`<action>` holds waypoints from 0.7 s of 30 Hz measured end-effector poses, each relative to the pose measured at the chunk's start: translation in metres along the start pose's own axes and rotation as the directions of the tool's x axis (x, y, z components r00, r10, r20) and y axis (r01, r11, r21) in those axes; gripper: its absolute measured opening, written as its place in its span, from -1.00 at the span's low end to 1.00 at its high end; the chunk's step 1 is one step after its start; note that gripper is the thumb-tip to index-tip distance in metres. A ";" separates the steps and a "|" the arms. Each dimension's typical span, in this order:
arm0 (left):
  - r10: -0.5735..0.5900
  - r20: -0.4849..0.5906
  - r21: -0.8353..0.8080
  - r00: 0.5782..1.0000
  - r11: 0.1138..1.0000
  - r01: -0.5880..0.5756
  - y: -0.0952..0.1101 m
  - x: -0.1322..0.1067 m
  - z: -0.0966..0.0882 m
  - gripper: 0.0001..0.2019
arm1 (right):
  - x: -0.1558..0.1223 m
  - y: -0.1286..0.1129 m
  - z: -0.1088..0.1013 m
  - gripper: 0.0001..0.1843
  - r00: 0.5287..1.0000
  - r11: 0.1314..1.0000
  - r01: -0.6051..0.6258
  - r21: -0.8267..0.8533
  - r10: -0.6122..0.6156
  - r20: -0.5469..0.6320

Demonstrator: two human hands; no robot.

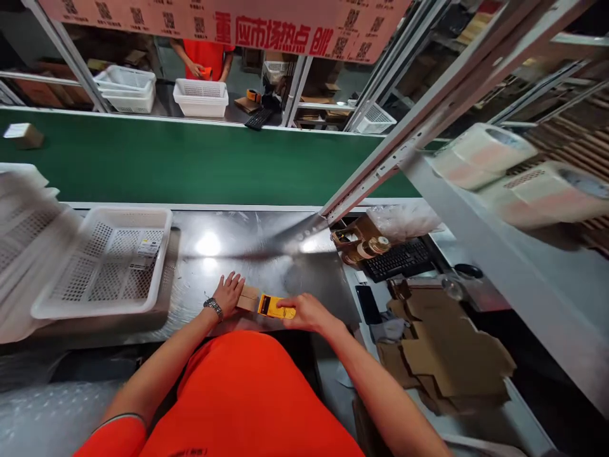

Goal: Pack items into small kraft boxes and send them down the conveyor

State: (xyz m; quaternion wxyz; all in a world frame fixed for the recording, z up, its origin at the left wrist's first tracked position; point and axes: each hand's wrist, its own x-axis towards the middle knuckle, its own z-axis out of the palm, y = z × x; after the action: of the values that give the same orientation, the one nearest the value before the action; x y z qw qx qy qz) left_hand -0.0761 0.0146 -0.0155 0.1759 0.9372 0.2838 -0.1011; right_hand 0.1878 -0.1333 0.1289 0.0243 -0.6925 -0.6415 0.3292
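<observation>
A small brown cardboard box (247, 298) lies on the metal worktop near its front edge, close to my body. My left hand (227, 296), with a watch on the wrist, rests against the box's left end. Its fingers are stretched out and somewhat apart. In my right hand (304, 311) is a yellow tape dispenser (273, 306), with the fingers closed around its right end. The dispenser's dark front end is at the box's right side; whether the two touch I cannot tell.
A white perforated basket (162, 254) with labelled items stands left, beside blurred stacked baskets (23, 254). Behind runs a green conveyor (214, 158) carrying a small box (23, 136). Right are a keyboard (399, 259), a phone (368, 303), flattened cardboard (442, 343) and a shelf with tape rolls (485, 152).
</observation>
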 end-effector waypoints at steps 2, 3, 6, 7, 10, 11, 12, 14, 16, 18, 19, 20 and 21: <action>-0.005 -0.011 -0.021 1.000 1.000 0.005 0.000 0.000 0.001 0.11 | 0.004 -0.002 -0.004 -0.49 1.000 1.000 -0.002 -0.017 0.003 0.027; -0.008 -0.016 -0.031 1.000 0.999 0.007 0.000 0.000 0.001 0.10 | 0.010 -0.004 -0.004 -0.49 0.999 1.000 0.000 -0.017 0.000 0.042; -0.008 -0.033 -0.051 0.999 0.999 0.007 0.001 -0.001 0.000 0.09 | 0.033 -0.008 -0.001 -0.47 0.997 0.999 -0.045 0.018 0.043 0.069; -0.006 -0.037 -0.054 0.999 0.999 0.004 0.001 -0.001 -0.001 0.09 | 0.039 -0.006 0.000 -0.47 0.995 0.997 -0.074 0.030 0.072 0.072; -0.029 -0.056 -0.073 0.998 0.997 0.025 0.000 -0.002 -0.001 0.07 | 0.042 0.009 -0.004 -0.53 0.982 0.983 -0.182 -0.013 0.182 0.038; -0.057 -0.075 -0.084 0.996 0.995 0.051 0.000 -0.002 0.000 0.07 | 0.038 0.017 -0.007 -0.55 0.976 0.976 -0.215 -0.044 0.216 0.009; -0.098 -0.104 -0.097 0.990 0.991 0.087 0.001 -0.002 0.000 0.06 | 0.033 0.025 -0.010 -0.56 0.968 0.966 -0.251 -0.070 0.249 -0.030; -0.213 -0.174 -0.122 0.962 0.973 0.193 0.003 -0.001 0.003 0.06 | 0.022 0.044 -0.012 -0.52 0.943 0.942 -0.323 -0.086 0.313 -0.118; -0.337 -0.225 -0.152 0.914 0.939 0.309 0.007 0.002 0.005 0.02 | 0.017 0.064 -0.007 -0.40 0.905 0.917 -0.390 -0.086 0.365 -0.218; -0.419 -0.233 -0.176 0.878 0.906 0.385 0.011 0.007 0.006 -0.03 | 0.020 0.085 0.009 -0.28 0.874 0.905 -0.419 -0.075 0.380 -0.301; -0.438 -0.225 -0.183 0.870 0.896 0.404 0.013 0.010 0.006 -0.05 | 0.025 0.096 0.019 -0.22 0.846 0.903 -0.426 -0.048 0.379 -0.375; -0.446 -0.211 -0.187 0.870 0.892 0.412 0.013 0.012 0.006 -0.05 | 0.030 0.106 0.031 -0.20 0.805 0.910 -0.415 0.010 0.372 -0.462; -0.446 -0.196 -0.188 0.873 0.891 0.413 0.013 0.014 0.006 -0.04 | 0.035 0.115 0.042 -0.20 0.776 0.934 -0.351 0.067 0.331 -0.536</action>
State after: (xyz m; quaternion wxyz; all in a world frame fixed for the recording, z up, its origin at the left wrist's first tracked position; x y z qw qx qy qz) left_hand -0.0577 0.0096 -0.0214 0.1799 0.8409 0.5104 -0.0067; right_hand 0.2667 -0.1380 0.0285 0.1309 -0.8616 -0.4783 0.1083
